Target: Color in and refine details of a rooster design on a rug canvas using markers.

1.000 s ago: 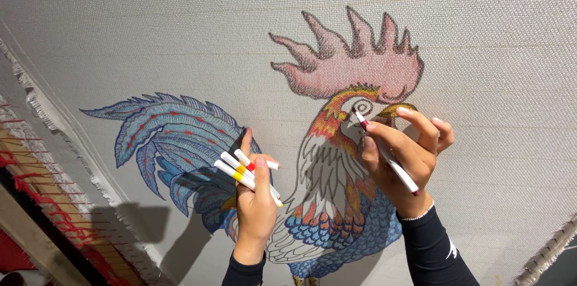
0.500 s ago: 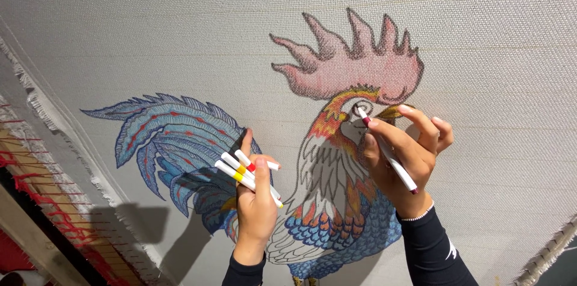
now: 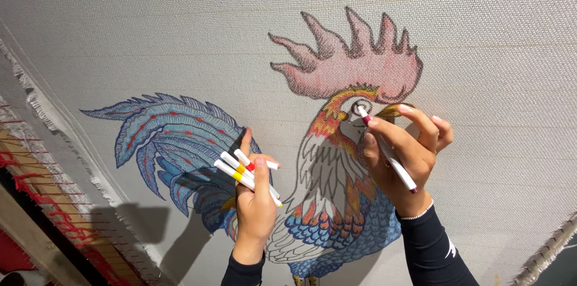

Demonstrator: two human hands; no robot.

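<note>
A large grey woven canvas (image 3: 150, 33) carries a drawn rooster (image 3: 336, 141) with a pink comb, blue tail feathers and an orange neck. My right hand (image 3: 402, 153) holds a white marker (image 3: 387, 150) with a dark red band, its tip touching the rooster's eye area just below the comb. My left hand (image 3: 255, 202) rests against the canvas over the rooster's body and grips several white markers (image 3: 246, 172) with yellow and red bands, fanned out to the left. Both arms wear dark sleeves.
The canvas's frayed white edge (image 3: 72, 159) runs diagonally at the lower left, beside a wooden frame with red threads (image 3: 36, 202). A twisted fringe (image 3: 547, 250) shows at the lower right corner.
The marker tip in my right hand has shifted slightly around the rooster's eye. My left hand and its markers have stayed put.
</note>
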